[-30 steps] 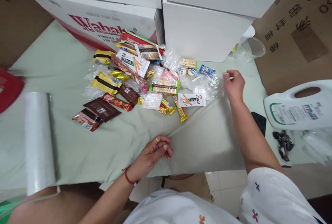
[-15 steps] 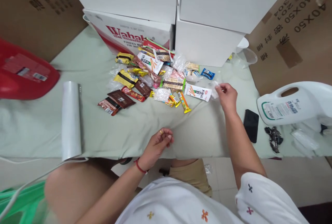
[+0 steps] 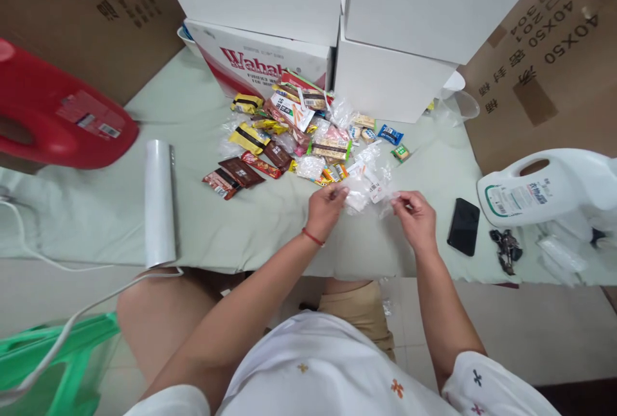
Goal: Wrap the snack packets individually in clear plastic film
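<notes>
A crumpled clear plastic bag (image 3: 357, 196) is stretched between my two hands above the cloth. My left hand (image 3: 326, 211) pinches its left side, and my right hand (image 3: 415, 218) pinches the right side. A white snack packet (image 3: 375, 192) shows at the bag; whether it is inside or behind cannot be made out. Just beyond lies a heap of wrapped snacks, among them a chocolate-brown packet (image 3: 241, 172), a yellow packet (image 3: 249, 138) and a blue packet (image 3: 390, 134). A small green packet (image 3: 400, 153) lies right of the heap.
White boxes (image 3: 400, 75) and a Wahaha carton (image 3: 260, 65) stand behind the heap. At left are a plastic roll (image 3: 160, 204) and a red jug (image 3: 72, 114). A black phone (image 3: 463, 227), dark clips (image 3: 506, 251) and a white detergent jug (image 3: 544, 188) lie to the right.
My left hand has moved up and right to grip the plastic bag. The right hand has drawn the plastic nearer to me, uncovering the small green packet. The view has shifted slightly.
</notes>
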`<act>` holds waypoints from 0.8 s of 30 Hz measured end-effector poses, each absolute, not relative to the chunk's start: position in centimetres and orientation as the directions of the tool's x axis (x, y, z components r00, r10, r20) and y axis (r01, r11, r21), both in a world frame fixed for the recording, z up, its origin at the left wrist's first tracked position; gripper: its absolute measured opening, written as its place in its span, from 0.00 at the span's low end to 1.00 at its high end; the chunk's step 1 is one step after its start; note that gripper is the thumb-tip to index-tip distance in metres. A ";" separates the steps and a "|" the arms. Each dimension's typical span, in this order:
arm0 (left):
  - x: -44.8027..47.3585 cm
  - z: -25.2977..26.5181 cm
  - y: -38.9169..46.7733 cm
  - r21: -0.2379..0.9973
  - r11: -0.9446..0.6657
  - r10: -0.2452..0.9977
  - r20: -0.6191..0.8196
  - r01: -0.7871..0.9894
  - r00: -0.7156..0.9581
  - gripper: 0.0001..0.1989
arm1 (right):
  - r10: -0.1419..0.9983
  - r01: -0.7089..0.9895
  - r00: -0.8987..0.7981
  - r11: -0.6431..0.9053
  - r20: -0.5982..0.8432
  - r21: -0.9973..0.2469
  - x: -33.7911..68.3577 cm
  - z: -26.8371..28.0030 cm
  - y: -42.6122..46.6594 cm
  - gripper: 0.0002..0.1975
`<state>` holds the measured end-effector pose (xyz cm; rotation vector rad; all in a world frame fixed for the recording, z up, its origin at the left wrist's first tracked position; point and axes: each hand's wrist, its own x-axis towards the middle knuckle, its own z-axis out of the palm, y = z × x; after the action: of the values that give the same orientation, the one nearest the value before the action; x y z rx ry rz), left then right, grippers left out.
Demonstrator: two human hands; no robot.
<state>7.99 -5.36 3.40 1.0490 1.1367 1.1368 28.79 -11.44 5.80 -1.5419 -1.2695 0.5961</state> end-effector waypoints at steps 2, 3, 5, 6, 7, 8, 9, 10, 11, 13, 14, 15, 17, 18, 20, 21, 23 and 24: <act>6.1 2.9 -5.9 0.953 0.220 0.975 -0.222 -0.206 0.015 0.17 | 0.822 0.553 0.443 0.062 0.357 -0.831 30.7 6.1 -9.5 0.09; 5.2 2.8 -6.2 0.938 0.250 0.967 -0.255 -0.239 0.011 0.18 | 0.761 0.592 0.493 0.062 0.422 -0.803 31.5 6.3 -8.0 0.08; 3.9 2.8 -7.1 0.917 0.279 0.957 -0.290 -0.285 0.002 0.19 | 0.702 0.629 0.523 0.064 0.483 -0.774 32.6 6.3 -4.2 0.09; 3.5 2.9 -7.5 0.912 0.282 0.955 -0.297 -0.298 -0.004 0.20 | 0.731 0.634 0.501 0.054 0.463 -0.771 32.8 6.3 -2.2 0.10; 3.2 3.0 -7.8 0.908 0.285 0.953 -0.303 -0.306 -0.009 0.20 | 0.791 0.638 0.462 0.019 0.402 -0.770 32.8 6.4 -0.5 0.11; 2.9 3.1 -8.2 0.906 0.288 0.951 -0.308 -0.310 -0.016 0.21 | 0.842 0.650 0.420 -0.019 0.338 -0.759 32.5 6.5 0.9 0.12; 2.8 3.2 -8.4 0.906 0.289 0.950 -0.311 -0.310 -0.023 0.21 | 0.879 0.666 0.379 -0.040 0.291 -0.745 32.0 6.8 1.7 0.13; 2.6 3.3 -8.6 0.907 0.289 0.949 -0.313 -0.306 -0.029 0.21 | 0.896 0.681 0.345 -0.034 0.280 -0.731 31.4 7.1 1.9 0.15; 2.5 3.3 -8.8 0.910 0.287 0.950 -0.311 -0.298 -0.033 0.22 | 0.895 0.691 0.322 0.002 0.310 -0.723 30.5 7.4 1.5 0.15; 2.3 3.2 -9.0 0.923 0.277 0.955 -0.294 -0.267 -0.025 0.21 | 0.874 0.665 0.271 0.132 0.403 -0.735 28.3 8.0 -0.9 0.15; 2.3 3.1 -9.1 0.931 0.271 0.959 -0.282 -0.246 -0.011 0.20 | 0.879 0.626 0.230 0.195 0.418 -0.755 27.1 8.1 -2.6 0.15; 2.3 3.0 -9.4 0.940 0.263 0.964 -0.267 -0.220 0.009 0.20 | 0.906 0.570 0.164 0.236 0.390 -0.787 25.8 7.9 -4.4 0.16; 2.2 2.8 -10.0 0.959 0.240 0.971 -0.235 -0.147 0.054 0.18 | 0.968 0.442 -0.014 0.230 0.249 -0.867 23.4 7.1 -7.6 0.18; 2.1 2.6 -10.4 0.968 0.229 0.972 -0.222 -0.102 0.071 0.18 | 0.980 0.395 -0.078 0.198 0.182 -0.897 22.5 6.4 -9.0 0.17; 1.9 2.5 -11.2 0.976 0.216 0.973 -0.213 -0.025 0.093 0.19 | 0.988 0.352 -0.100 0.143 0.115 -0.925 21.3 5.0 -11.0 0.12; 1.7 2.5 -11.7 0.973 0.229 0.968 -0.226 -0.015 0.108 0.20 | 0.990 0.349 -0.076 0.137 0.118 -0.927 21.1 4.4 -11.7 0.09; 1.2 2.7 -12.4 0.939 0.331 0.935 -0.314 -0.090 0.164 0.26 | 0.985 0.361 -0.033 0.171 0.171 -0.917 21.0 3.8 -12.9 0.07; 1.0 2.8 -12.7 0.900 0.410 0.903 -0.378 -0.149 0.205 0.29 | 0.978 0.370 -0.035 0.204 0.206 -0.906 21.1 3.7 -13.4 0.07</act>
<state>1.03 -12.70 2.79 0.8532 1.1163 0.8730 21.08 -13.38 3.68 -1.3153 -1.5692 0.8408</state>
